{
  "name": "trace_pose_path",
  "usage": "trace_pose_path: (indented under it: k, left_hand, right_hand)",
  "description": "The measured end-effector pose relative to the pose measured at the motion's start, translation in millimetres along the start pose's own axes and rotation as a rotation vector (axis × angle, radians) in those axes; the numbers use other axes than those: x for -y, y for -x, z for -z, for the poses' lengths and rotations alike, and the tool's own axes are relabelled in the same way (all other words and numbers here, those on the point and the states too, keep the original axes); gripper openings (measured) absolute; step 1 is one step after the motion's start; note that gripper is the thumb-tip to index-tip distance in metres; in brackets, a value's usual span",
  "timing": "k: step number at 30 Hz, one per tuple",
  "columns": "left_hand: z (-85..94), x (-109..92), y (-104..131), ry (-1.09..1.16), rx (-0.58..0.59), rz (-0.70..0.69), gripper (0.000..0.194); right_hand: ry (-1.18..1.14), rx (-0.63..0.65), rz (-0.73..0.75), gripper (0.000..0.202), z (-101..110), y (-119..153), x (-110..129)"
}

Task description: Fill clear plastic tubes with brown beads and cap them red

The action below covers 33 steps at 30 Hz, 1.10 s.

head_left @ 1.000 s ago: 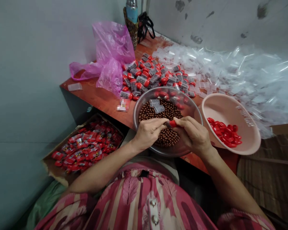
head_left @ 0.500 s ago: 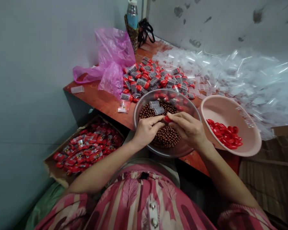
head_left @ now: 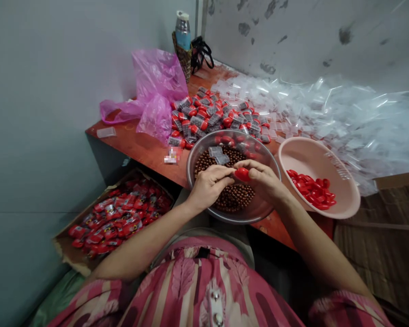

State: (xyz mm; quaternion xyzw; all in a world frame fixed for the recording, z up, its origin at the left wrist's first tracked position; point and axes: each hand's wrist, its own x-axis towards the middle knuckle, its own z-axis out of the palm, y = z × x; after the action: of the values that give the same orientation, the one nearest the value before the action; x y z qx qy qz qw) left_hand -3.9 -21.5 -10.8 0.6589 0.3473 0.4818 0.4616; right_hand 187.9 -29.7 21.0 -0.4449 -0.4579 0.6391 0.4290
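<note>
Over the metal bowl (head_left: 192, 181) my two hands meet. My right hand (head_left: 267, 181) pinches a glossy red cap (head_left: 242, 174) between thumb and fingers. My left hand (head_left: 209, 185) is closed against the cap's left side, its fingers around a small clear container that they mostly hide. Brown beads (head_left: 236, 198) fill the bottom of the bowl below my hands. Two clear plastic containers (head_left: 221, 159) lie on the beads at the back.
A pink basin (head_left: 347, 200) with red caps (head_left: 313, 190) stands right. Filled red-capped containers (head_left: 207, 113) are heaped behind the bowl, beside clear empties (head_left: 327, 109) and a pink bag (head_left: 157, 91). An open carton (head_left: 63, 245) of red packets sits lower left; a bottle (head_left: 183, 34) stands behind.
The red cap shows more fully now, its broad rounded face turned to view. My right fingers have shifted on it; my left hand stays nearly in place. The view has shifted slightly.
</note>
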Motion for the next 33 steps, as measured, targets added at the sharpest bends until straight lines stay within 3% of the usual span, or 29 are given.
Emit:
trace_pose_path:
  k: [3,5,12,16,20,24,27,30,33]
  left_hand:
    - [0.0,5,2,-0.099,-0.038,-0.044,0.027]
    - [0.1,7,2,-0.131,-0.036,-0.056,0.03]
    - [1.2,2,4,-0.122,-0.035,-0.084,0.027]
    - [0.9,3,-1,-0.106,-0.076,-0.022,0.034]
    - [0.6,7,-6,-0.015,-0.121,0.044,0.048]
    - [1.7,8,-6,0.023,-0.079,0.087,0.033]
    - [2.9,6,-3,0.072,-0.147,0.102,0.031]
    - [3.2,4,-1,0.134,-0.25,0.106,0.029]
    - [1.9,3,0,0.204,-0.328,0.09,0.028]
  right_hand:
    - [-0.117,0.159,-0.214,0.034,-9,-3,3]
    - [-0.162,0.17,-0.26,0.03,-16,-5,3]
    - [-0.154,-0.014,-0.156,0.015,-38,-9,-6]
    - [0.08,0.016,-0.1,0.021,-30,-19,-6]
    - [0.283,-0.059,0.001,0.041,-6,-66,7]
    - [0.303,-0.199,0.063,0.064,22,-141,39]
    - [0.372,-0.235,0.075,0.079,36,-171,63]
    - [0.545,-0.199,0.125,0.062,37,-159,67]
    - [0.769,-0.065,0.111,0.032,30,-122,45]
